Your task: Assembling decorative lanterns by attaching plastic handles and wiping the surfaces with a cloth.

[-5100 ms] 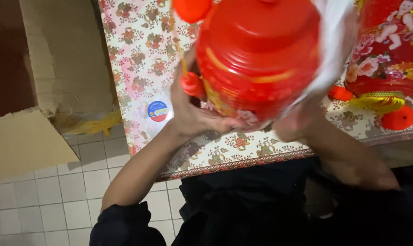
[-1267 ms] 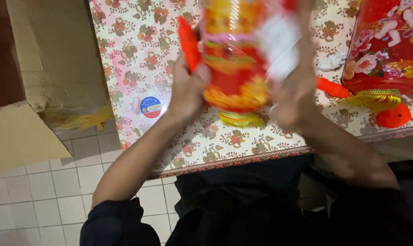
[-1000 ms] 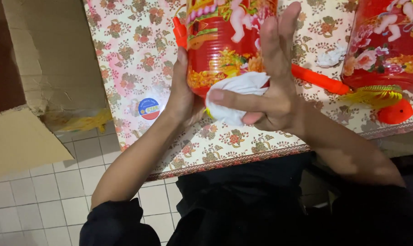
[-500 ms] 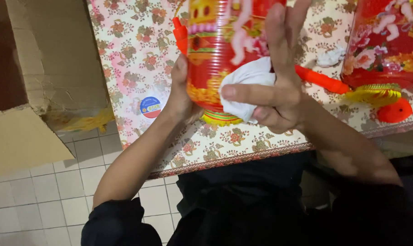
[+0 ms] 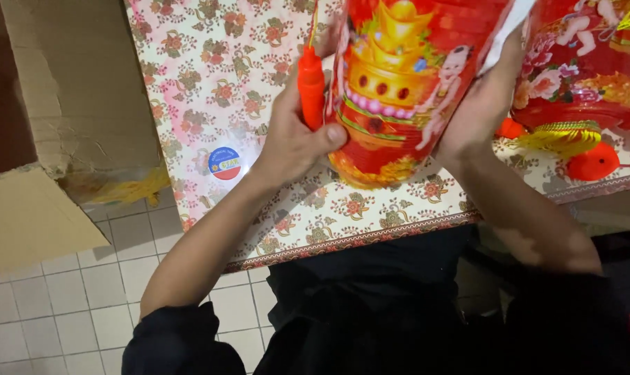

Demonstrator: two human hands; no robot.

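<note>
Red and gold, the lantern [image 5: 405, 83] was held above the flowered tablecloth [image 5: 211, 83], near its front edge. The left hand [image 5: 294, 135] gripped its side and an orange handle [image 5: 311, 87]; the right hand [image 5: 478, 114] pressed a white cloth [image 5: 509, 31] against it, steadying it. Another lantern [image 5: 585, 69] crowded the right; the left lay open.

My table [image 5: 211, 83] wears a floral cloth; a round blue-and-red sticker [image 5: 225, 163] lies on it, and a second red lantern [image 5: 585, 76] at my right.
</note>
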